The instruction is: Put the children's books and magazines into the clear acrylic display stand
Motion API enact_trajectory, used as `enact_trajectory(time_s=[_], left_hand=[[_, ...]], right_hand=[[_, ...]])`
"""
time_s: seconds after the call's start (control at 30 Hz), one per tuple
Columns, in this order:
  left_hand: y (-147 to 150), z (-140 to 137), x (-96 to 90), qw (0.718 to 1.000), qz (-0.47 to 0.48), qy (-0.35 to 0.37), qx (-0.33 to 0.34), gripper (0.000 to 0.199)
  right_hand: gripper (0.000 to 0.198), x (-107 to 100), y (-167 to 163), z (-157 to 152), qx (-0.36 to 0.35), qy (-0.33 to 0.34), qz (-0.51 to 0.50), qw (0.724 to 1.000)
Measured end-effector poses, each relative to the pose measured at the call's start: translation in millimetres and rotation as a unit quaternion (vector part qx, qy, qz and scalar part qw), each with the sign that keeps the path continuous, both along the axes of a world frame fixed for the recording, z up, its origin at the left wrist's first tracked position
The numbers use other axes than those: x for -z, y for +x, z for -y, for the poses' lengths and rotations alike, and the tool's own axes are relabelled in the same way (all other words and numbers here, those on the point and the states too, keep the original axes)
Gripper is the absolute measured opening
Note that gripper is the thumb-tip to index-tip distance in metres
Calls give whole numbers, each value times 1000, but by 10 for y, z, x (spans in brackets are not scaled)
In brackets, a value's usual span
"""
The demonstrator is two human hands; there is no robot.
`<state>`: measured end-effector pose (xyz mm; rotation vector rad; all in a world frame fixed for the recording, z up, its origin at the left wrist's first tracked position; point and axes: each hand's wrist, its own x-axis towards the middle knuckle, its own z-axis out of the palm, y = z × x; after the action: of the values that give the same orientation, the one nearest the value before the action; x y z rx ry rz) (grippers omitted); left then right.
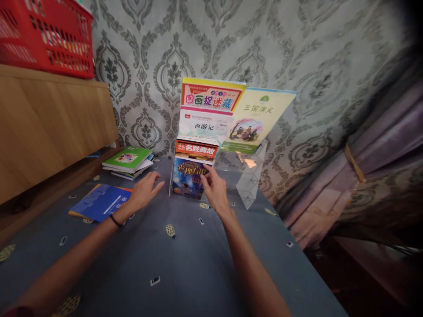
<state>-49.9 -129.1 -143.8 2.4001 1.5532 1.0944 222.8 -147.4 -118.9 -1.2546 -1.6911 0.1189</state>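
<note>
My right hand (214, 187) is at the right edge of a dark blue book (188, 178), with thumb and index finger closed on that edge. The book stands in the lowest front tier of a clear stepped display stand (249, 180). My left hand (145, 189) is open, held over the table left of the stand, touching no book. Behind the dark blue book rise a red-banded book (197, 149), a pale book (205, 125) and a yellow-and-red book (211, 97). A light green book (259, 116) leans at the rear right of the stand.
A blue book (99, 202) lies flat on the dark patterned tablecloth (185, 264). Behind it is a book stack (128, 160) with a green one on top. At left stands a wooden cabinet (56, 127) bearing a red basket (62, 39). A tied curtain (333, 198) hangs right.
</note>
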Motion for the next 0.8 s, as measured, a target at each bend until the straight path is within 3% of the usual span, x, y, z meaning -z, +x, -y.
enact_trajectory(time_s=[0.2, 0.43, 0.6, 0.8], left_hand=[[-698, 356, 192, 995, -67, -25, -69, 31], [-1437, 666, 520, 970, -168, -49, -166, 52], [-1630, 834, 689, 957, -188, -116, -188, 66], [-1679, 952, 623, 950, -217, -186, -128, 84]], right_hand=[[47, -19, -42, 44, -10, -6, 5, 1000], [42, 23, -91, 38, -18, 3, -1, 1000], [42, 66, -127, 34, -33, 10, -2, 999], [39, 74, -180, 85, -40, 9, 15, 999]])
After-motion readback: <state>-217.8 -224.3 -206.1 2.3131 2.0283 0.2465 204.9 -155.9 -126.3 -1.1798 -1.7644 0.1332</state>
